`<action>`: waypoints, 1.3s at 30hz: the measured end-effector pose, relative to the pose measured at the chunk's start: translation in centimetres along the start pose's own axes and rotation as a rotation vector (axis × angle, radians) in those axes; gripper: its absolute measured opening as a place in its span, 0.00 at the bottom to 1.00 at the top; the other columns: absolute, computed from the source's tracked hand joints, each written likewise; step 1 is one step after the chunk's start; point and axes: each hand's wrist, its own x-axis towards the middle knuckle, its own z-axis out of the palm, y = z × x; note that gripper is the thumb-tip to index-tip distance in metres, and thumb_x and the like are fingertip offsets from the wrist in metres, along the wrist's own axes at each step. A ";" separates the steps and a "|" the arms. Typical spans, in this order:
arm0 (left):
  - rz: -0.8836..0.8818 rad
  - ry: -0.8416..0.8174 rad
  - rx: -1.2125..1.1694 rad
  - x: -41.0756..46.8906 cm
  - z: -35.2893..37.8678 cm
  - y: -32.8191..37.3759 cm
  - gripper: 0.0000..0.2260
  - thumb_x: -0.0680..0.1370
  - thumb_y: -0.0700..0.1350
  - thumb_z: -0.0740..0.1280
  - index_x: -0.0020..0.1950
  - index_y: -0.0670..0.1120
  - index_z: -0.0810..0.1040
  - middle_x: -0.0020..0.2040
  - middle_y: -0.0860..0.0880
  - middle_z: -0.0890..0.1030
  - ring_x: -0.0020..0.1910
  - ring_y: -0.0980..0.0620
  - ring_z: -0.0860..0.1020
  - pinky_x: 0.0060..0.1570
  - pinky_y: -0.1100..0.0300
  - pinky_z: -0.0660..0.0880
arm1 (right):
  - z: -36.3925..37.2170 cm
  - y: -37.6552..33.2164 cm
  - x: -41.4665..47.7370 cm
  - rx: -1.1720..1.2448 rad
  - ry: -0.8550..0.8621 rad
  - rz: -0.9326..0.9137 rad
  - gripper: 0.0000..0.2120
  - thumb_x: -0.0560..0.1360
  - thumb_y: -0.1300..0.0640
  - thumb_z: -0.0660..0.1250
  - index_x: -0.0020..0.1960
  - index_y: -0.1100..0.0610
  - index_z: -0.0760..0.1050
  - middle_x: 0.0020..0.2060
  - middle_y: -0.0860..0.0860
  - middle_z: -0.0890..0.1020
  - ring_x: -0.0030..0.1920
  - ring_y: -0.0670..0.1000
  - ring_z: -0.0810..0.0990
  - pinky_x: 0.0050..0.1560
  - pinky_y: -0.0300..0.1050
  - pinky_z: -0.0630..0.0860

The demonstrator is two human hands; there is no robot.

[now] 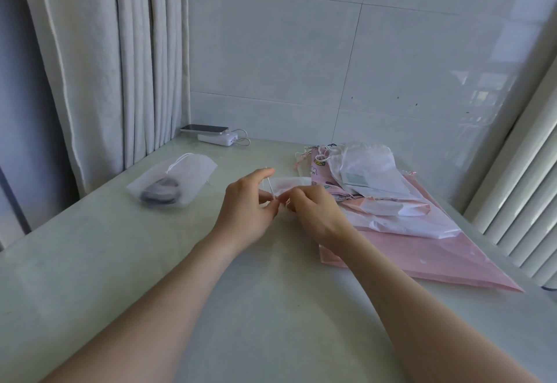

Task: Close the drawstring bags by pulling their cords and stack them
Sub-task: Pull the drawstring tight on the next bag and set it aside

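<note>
A small white drawstring bag (291, 183) lies on the table in the middle, partly hidden behind my hands. My left hand (250, 205) pinches its thin white cord (269, 187) between thumb and fingers. My right hand (316, 209) touches the left one and pinches the bag's gathered mouth. Off to the left lies a translucent white drawstring bag (174, 183) with a dark object inside and its mouth drawn together. A heap of white and pink drawstring bags (373, 177) sits at the right on a large pink bag (428, 256).
A phone (205, 128) rests on a white power bank (217, 138) with a cable at the table's back edge. Curtains (99, 66) hang at the left, a tiled wall stands behind, and a white radiator (524, 190) lines the right side.
</note>
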 end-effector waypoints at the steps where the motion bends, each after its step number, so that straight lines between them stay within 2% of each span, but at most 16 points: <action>1: -0.014 0.002 -0.028 0.0 0.0 0.1 0.28 0.75 0.39 0.74 0.75 0.49 0.75 0.46 0.53 0.88 0.51 0.57 0.85 0.60 0.57 0.79 | -0.1 0.0 0.0 0.034 0.000 0.019 0.18 0.76 0.52 0.58 0.44 0.54 0.86 0.36 0.47 0.84 0.41 0.51 0.80 0.42 0.49 0.75; 5: -0.082 0.000 -0.108 -0.1 -0.2 0.3 0.29 0.74 0.40 0.75 0.74 0.51 0.76 0.46 0.52 0.88 0.46 0.58 0.86 0.59 0.57 0.81 | 0.0 0.5 0.1 -0.024 -0.005 -0.032 0.14 0.79 0.57 0.64 0.41 0.62 0.83 0.28 0.50 0.72 0.30 0.47 0.65 0.34 0.44 0.64; 6: -0.095 0.003 -0.112 0.0 -0.2 0.3 0.28 0.74 0.42 0.76 0.74 0.52 0.76 0.48 0.51 0.88 0.47 0.58 0.86 0.59 0.57 0.80 | -0.1 0.6 0.1 -0.040 -0.017 -0.039 0.12 0.78 0.58 0.64 0.42 0.61 0.84 0.27 0.48 0.72 0.29 0.46 0.65 0.33 0.43 0.65; 8: -0.109 0.003 -0.110 0.0 -0.3 0.2 0.27 0.75 0.44 0.77 0.74 0.51 0.76 0.49 0.51 0.88 0.51 0.58 0.85 0.61 0.58 0.79 | -0.1 0.7 0.2 -0.014 -0.003 -0.006 0.10 0.77 0.60 0.66 0.47 0.56 0.86 0.30 0.44 0.81 0.30 0.43 0.75 0.36 0.39 0.73; 9: -0.110 -0.002 -0.111 0.1 -0.3 0.2 0.27 0.76 0.44 0.77 0.74 0.51 0.76 0.48 0.51 0.88 0.52 0.57 0.85 0.62 0.58 0.78 | 0.0 0.6 0.2 0.033 0.029 0.021 0.10 0.77 0.61 0.66 0.50 0.54 0.86 0.35 0.45 0.85 0.35 0.43 0.82 0.42 0.41 0.79; 11: -0.100 -0.014 -0.111 0.0 -0.4 0.2 0.27 0.75 0.42 0.77 0.74 0.51 0.75 0.44 0.52 0.88 0.50 0.58 0.85 0.61 0.58 0.78 | 0.2 0.4 0.1 0.190 0.107 0.060 0.13 0.76 0.65 0.63 0.52 0.55 0.85 0.42 0.50 0.88 0.42 0.47 0.87 0.51 0.48 0.83; 15: -0.035 -0.071 -0.110 -0.1 -0.5 0.6 0.29 0.76 0.41 0.76 0.75 0.54 0.74 0.39 0.52 0.87 0.42 0.58 0.84 0.53 0.60 0.79 | -0.1 -0.8 -0.2 0.500 0.135 0.128 0.15 0.79 0.67 0.60 0.52 0.60 0.85 0.38 0.52 0.84 0.37 0.48 0.81 0.41 0.40 0.76; 19: 0.049 -0.114 -0.084 -0.1 -0.3 1.0 0.29 0.75 0.40 0.77 0.74 0.55 0.75 0.36 0.54 0.84 0.39 0.58 0.83 0.49 0.59 0.79 | 0.3 -0.8 -0.3 0.408 0.030 0.111 0.13 0.79 0.57 0.67 0.50 0.68 0.83 0.33 0.55 0.75 0.35 0.51 0.72 0.39 0.45 0.69; 21: 0.065 -0.115 -0.085 -0.1 -0.2 1.0 0.29 0.76 0.38 0.75 0.75 0.55 0.74 0.40 0.57 0.84 0.37 0.59 0.81 0.48 0.60 0.79 | 0.5 -0.9 -0.5 0.393 0.009 0.090 0.11 0.79 0.56 0.70 0.46 0.64 0.84 0.32 0.54 0.78 0.35 0.50 0.73 0.37 0.42 0.69; 22: 0.063 -0.114 -0.103 -0.2 -0.2 1.1 0.32 0.76 0.37 0.74 0.77 0.54 0.71 0.47 0.58 0.85 0.38 0.59 0.81 0.47 0.62 0.78 | 0.5 -1.1 -0.5 0.426 0.029 0.104 0.09 0.79 0.56 0.71 0.45 0.61 0.85 0.31 0.52 0.78 0.33 0.49 0.73 0.35 0.40 0.71; 24: 0.015 -0.120 -0.164 0.0 -0.3 1.1 0.37 0.77 0.35 0.72 0.81 0.55 0.60 0.59 0.60 0.83 0.41 0.58 0.83 0.46 0.64 0.78 | 0.3 -1.2 -0.1 0.550 0.083 0.171 0.08 0.80 0.57 0.70 0.48 0.61 0.85 0.29 0.49 0.74 0.32 0.49 0.72 0.33 0.39 0.71; 26: -0.073 -0.138 -0.175 0.0 -0.3 1.0 0.37 0.79 0.36 0.70 0.81 0.54 0.55 0.57 0.59 0.84 0.43 0.58 0.83 0.45 0.63 0.77 | 0.1 -1.0 0.2 0.689 0.119 0.217 0.08 0.81 0.58 0.67 0.51 0.61 0.85 0.29 0.49 0.73 0.33 0.49 0.71 0.37 0.42 0.70; 29: -0.172 -0.172 -0.158 0.2 -0.1 0.9 0.22 0.79 0.38 0.69 0.72 0.47 0.71 0.46 0.55 0.87 0.45 0.56 0.83 0.45 0.62 0.74 | -0.1 -0.9 0.3 0.731 0.175 0.236 0.08 0.81 0.59 0.67 0.51 0.60 0.85 0.31 0.49 0.73 0.35 0.49 0.72 0.40 0.44 0.70; 33: -0.230 -0.218 -0.260 0.2 -0.3 1.5 0.09 0.80 0.47 0.71 0.59 0.50 0.83 0.40 0.54 0.88 0.43 0.56 0.84 0.49 0.56 0.78 | -0.1 -1.0 -0.1 0.699 0.196 0.196 0.09 0.80 0.62 0.68 0.45 0.62 0.84 0.37 0.51 0.82 0.33 0.48 0.76 0.39 0.43 0.73; 35: -0.254 -0.210 -0.307 0.2 -0.4 1.6 0.08 0.80 0.54 0.72 0.50 0.51 0.87 0.36 0.53 0.86 0.37 0.57 0.82 0.45 0.57 0.76 | -0.2 -1.0 -0.1 0.671 0.196 0.176 0.10 0.80 0.63 0.67 0.42 0.63 0.83 0.44 0.49 0.87 0.34 0.48 0.79 0.39 0.43 0.75; 39: -0.330 -0.116 -0.317 0.4 -0.4 1.8 0.08 0.80 0.47 0.69 0.45 0.47 0.86 0.30 0.56 0.78 0.29 0.59 0.73 0.34 0.63 0.69 | -0.2 -1.2 -0.2 0.692 0.222 0.173 0.10 0.82 0.61 0.66 0.49 0.65 0.84 0.39 0.52 0.85 0.37 0.50 0.83 0.42 0.46 0.79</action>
